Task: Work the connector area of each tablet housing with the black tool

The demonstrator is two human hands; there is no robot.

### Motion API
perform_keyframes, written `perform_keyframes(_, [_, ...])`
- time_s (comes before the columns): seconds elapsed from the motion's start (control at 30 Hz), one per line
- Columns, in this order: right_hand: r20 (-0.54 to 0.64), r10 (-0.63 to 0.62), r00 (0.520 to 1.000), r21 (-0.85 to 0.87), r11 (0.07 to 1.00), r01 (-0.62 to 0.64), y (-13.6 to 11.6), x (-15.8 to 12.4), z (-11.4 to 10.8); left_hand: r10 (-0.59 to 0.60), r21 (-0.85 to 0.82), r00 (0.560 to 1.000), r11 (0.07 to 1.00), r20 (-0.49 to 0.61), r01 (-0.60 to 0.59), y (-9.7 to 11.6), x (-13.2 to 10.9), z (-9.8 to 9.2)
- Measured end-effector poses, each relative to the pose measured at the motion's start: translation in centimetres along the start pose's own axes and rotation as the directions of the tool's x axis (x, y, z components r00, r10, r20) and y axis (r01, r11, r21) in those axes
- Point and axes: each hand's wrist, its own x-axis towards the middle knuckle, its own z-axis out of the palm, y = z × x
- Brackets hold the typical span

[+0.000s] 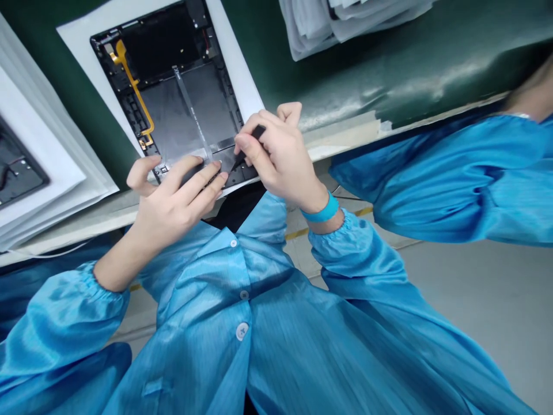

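Note:
A black device housing (pixel 194 104) lies open on white sheets near the table edge. An orange flex cable (pixel 137 92) runs down its left side and a grey ribbon cable (pixel 190 106) crosses its middle. My left hand (pixel 175 193) rests over the housing's near edge with fingers spread, the fingertips touching it. Pinched in my right hand (pixel 280 155) is a slim black tool (pixel 248 150), its tip pointing down at the housing's near right part, close to my left fingertips. What lies under my left fingers is partly hidden.
Another black housing (pixel 19 164) on white sheets (pixel 64 167) is at the left. White foam sleeves (pixel 311 26) are stacked at the back. A person's blue sleeve (pixel 466 176) and forearm are at the right, by the green table's edge (pixel 354 129).

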Motion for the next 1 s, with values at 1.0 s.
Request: perform_keyframes(1.0, [-0.079, -0.098, 0.992, 0.124, 0.986, 0.107, 2.4, -0.4, -0.7, 0.129, 0.033, 0.985, 0.991, 0.118, -0.133, -0.9, 5.9, -3.5])
